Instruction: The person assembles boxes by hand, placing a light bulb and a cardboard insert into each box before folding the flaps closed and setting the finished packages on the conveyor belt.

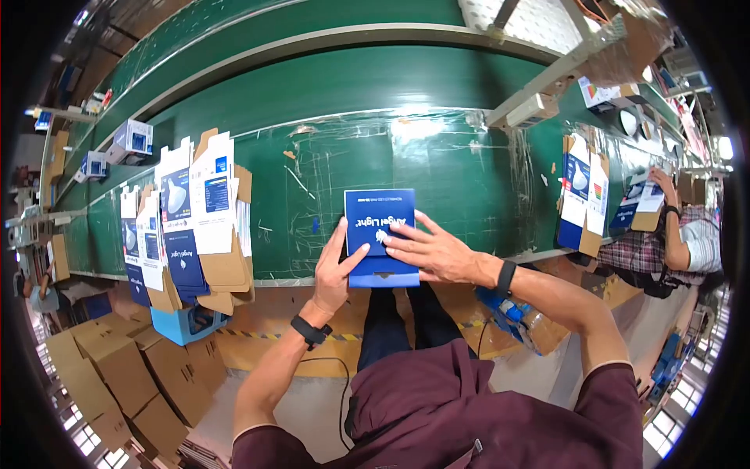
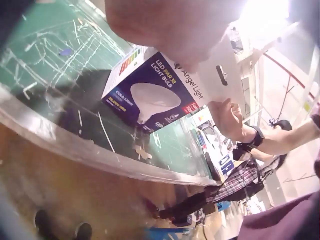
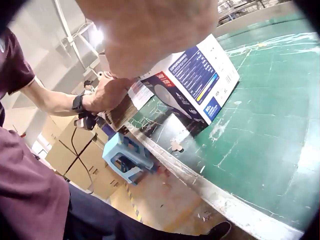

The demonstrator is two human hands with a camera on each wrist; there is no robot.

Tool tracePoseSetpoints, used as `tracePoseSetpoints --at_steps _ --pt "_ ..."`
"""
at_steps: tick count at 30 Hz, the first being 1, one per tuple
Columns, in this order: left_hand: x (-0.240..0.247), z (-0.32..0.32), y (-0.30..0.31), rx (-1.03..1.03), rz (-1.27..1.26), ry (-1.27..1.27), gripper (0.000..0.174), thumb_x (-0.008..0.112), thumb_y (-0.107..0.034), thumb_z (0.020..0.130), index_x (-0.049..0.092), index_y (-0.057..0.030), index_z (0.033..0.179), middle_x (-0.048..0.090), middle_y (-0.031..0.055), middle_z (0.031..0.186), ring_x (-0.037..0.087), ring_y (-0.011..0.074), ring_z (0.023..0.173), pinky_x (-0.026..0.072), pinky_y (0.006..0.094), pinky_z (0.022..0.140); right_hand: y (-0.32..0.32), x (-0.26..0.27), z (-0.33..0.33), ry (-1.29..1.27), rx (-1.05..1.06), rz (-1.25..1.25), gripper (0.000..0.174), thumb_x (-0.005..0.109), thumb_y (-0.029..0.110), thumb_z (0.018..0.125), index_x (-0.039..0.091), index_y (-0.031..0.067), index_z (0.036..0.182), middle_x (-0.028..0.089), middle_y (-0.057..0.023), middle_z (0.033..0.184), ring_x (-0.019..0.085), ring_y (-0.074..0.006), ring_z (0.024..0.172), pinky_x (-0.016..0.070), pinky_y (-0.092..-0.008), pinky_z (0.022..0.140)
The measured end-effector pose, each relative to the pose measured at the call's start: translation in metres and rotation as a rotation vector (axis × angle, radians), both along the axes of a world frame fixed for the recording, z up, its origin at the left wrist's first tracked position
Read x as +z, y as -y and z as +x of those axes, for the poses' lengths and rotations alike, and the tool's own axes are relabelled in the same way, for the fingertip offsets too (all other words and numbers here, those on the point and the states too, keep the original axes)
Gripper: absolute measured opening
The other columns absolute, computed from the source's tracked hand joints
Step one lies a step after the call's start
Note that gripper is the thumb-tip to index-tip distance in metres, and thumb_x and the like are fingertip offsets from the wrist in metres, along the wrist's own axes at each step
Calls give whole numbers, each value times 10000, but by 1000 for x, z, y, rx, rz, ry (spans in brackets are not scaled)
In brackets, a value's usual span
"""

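Observation:
A blue and white Angel Light bulb box [image 1: 376,209] stands on the green worktable [image 1: 312,164], near its front edge. Its side shows a printed picture of an LED PAR 38 bulb [image 2: 155,99] in the left wrist view. My left hand [image 1: 333,270] lies against the box's left side, the thumb straight across the top. Spread over the top from the right are the fingers of my right hand [image 1: 437,254]. A flap with a hanging slot [image 2: 222,75] sticks out on the side toward me. White specification panels [image 3: 200,75] face the right wrist camera.
Stacks of flattened bulb cartons [image 1: 183,227] lie at left, and more cartons [image 1: 582,187] at right. A blue stool [image 3: 125,155] and brown boxes [image 1: 117,367] stand below the left side. Another person [image 1: 687,242] works at the far right. A metal post [image 1: 539,98] crosses the table.

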State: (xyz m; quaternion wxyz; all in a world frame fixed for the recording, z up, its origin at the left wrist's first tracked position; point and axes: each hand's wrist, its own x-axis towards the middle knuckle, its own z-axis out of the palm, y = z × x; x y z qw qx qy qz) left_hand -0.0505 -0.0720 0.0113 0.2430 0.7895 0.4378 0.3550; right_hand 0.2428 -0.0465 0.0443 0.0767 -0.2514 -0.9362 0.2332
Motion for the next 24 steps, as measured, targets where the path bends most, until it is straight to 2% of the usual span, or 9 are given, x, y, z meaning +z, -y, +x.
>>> tracePoseSetpoints --at_steps 3,5,8,9,10,14,19,23,24 --pt "18 3 -11 -48 -125 28 487 844 -129 777 761 -114 1257 387 262 1638 549 425 1392 479 437 1125 -4 1 3 46 -152 33 608 754 367 886 592 321 1470 394 26 1671 201 -366 1592 104 -723 1244" --pt "16 4 -11 -29 -327 181 450 861 -140 792 770 -99 1231 400 247 1636 564 412 1372 496 421 1105 -2 -6 -4 -294 -398 -43 495 827 373 851 708 287 1324 499 -18 1581 264 -407 1548 175 -689 1227" --pt "18 35 -5 328 -702 630 697 749 -96 952 425 44 1552 528 229 1531 616 253 1279 538 337 1022 9 -7 -44 -652 -946 -347 376 859 201 825 741 109 1170 634 -96 1393 476 -327 1371 365 -447 1184" --pt "17 41 -8 343 -727 551 805 659 -64 1019 158 72 1635 523 221 1500 600 199 1252 535 311 996 8 -14 -56 -764 -1056 -407 367 853 178 830 734 86 1164 633 -102 1395 504 -315 1342 382 -429 1165" --pt "15 49 -11 393 -733 671 712 665 -59 1015 289 82 1603 573 200 1456 609 186 1226 518 300 1016 11 -23 -66 -873 -1173 -470 358 846 155 834 727 63 1158 632 -108 1398 533 -303 1313 398 -410 1147" --pt "15 50 -22 375 -795 751 545 663 -46 1006 490 85 1506 660 103 1319 646 160 1115 532 287 983 14 -30 -76 -851 -1268 -242 239 794 52 893 701 24 1112 571 -108 1295 582 -203 1212 494 -326 1033" --pt "19 55 -29 411 -856 777 616 558 -51 1053 308 94 1596 525 194 1509 505 202 1365 400 329 1148 8 -31 -68 -1011 -1233 -565 141 793 111 932 713 22 1007 499 -104 1348 631 -168 1085 558 -311 914" --pt "-5 64 -35 387 -682 479 542 423 -233 1134 349 52 1589 527 164 1518 493 184 1375 371 324 1166 6 -27 -68 -1023 -1251 -657 159 785 152 942 729 25 1021 488 -125 1391 622 -188 1160 549 -325 934" --pt "13 71 -33 416 -734 524 573 399 -297 1148 328 52 1597 515 169 1524 491 206 1380 366 341 1173 6 -30 -62 -813 -1204 -471 156 787 150 930 736 27 1012 486 -136 1420 577 -234 1259 495 -375 1044"
